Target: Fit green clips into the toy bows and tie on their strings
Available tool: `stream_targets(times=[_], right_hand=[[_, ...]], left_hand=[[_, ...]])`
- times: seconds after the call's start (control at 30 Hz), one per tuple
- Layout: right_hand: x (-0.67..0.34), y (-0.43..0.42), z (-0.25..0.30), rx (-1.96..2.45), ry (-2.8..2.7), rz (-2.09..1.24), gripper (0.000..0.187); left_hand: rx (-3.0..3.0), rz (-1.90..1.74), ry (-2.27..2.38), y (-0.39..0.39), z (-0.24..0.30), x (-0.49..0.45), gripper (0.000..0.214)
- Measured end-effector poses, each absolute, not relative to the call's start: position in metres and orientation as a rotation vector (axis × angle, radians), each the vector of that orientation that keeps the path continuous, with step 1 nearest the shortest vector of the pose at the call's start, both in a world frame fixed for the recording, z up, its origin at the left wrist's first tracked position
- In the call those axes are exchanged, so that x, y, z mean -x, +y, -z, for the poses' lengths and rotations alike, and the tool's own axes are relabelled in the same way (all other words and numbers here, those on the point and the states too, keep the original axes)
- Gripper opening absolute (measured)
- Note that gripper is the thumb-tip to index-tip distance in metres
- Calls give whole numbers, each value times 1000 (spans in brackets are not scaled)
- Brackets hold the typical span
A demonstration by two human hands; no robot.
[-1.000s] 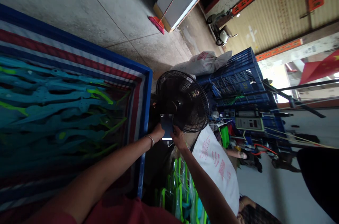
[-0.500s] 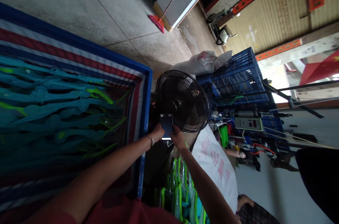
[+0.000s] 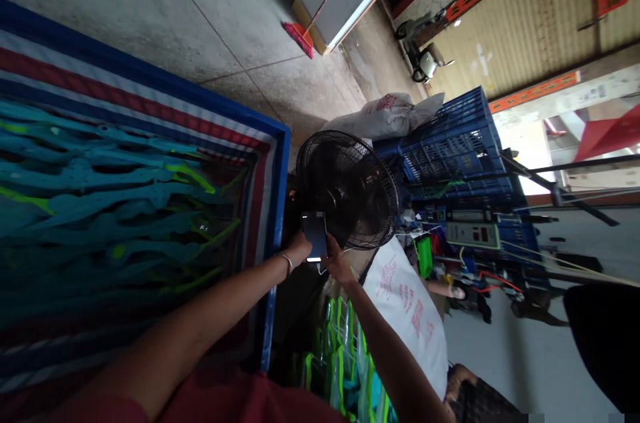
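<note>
A smartphone (image 3: 315, 238) with a dark screen is held between my two hands, in front of a black fan. My left hand (image 3: 299, 248), below a bracelet on the wrist, is closed on the phone's left edge. On its right edge my right hand (image 3: 338, 261) grips it too. A white cable (image 3: 321, 270) hangs at the phone's lower end. Most of my fingertips are hidden behind the phone.
Left stands a blue-framed bin (image 3: 280, 196) with striped lining, holding teal and lime plastic pieces. Close ahead is the fan (image 3: 370, 176). Bagged green-edged items (image 3: 345, 356), a white sack (image 3: 407, 303) and blue crates (image 3: 450, 136) lie right. Another person's arm (image 3: 463, 376) shows lower right.
The camera view has shifted slightly. Both hands keep their hold on the phone, and the bright bar at the bottom of its screen looks shorter.
</note>
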State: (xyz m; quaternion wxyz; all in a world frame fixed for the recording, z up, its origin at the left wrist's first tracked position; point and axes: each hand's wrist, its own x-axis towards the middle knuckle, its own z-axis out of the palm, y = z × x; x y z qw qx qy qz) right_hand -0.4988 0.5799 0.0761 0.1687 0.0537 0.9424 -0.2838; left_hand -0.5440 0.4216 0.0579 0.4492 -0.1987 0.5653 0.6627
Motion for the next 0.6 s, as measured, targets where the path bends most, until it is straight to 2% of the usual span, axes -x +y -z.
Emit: stream_targets(times=[0.1, 0.23, 0.6], right_hand=[[497, 580, -75, -125, 2686, 777, 79], [493, 582, -72, -94, 2683, 745, 88], [492, 593, -60, 34, 2680, 770, 94]], left_hand=[[524, -1619, 1366, 420, -61, 545, 33], [553, -1630, 1340, 417, -66, 546, 34], [592, -1642, 1327, 413, -73, 548, 32]])
